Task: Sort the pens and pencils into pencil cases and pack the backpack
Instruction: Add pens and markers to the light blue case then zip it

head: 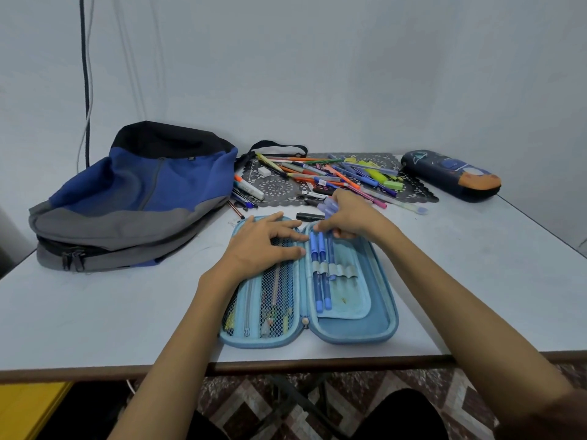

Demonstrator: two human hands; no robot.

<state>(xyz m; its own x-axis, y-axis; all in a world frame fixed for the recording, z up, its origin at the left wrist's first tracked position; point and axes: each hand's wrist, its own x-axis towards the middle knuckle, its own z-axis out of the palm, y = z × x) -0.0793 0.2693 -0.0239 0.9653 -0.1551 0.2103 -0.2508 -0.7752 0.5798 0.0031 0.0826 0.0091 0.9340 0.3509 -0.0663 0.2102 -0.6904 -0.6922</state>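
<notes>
Pencil case (355,325): light blue hard shell, open flat on surface (127,312).
Looped pens (320,277): two blue, under elastic.
Left hand (263,246): grip open, flat on mesh half.
Right hand (349,217): grip closed round capped pens (330,208).

Blue case (378,325) open flat w/ blue pens (320,281) in loops; loose pens (333,176) behind (jumbled); backpack (133,198) L.

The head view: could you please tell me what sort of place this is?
Probably a study corner at home: a plain table against a bare wall, a patterned floor beneath, and a backpack beside loose pens on a lace mat.
</notes>
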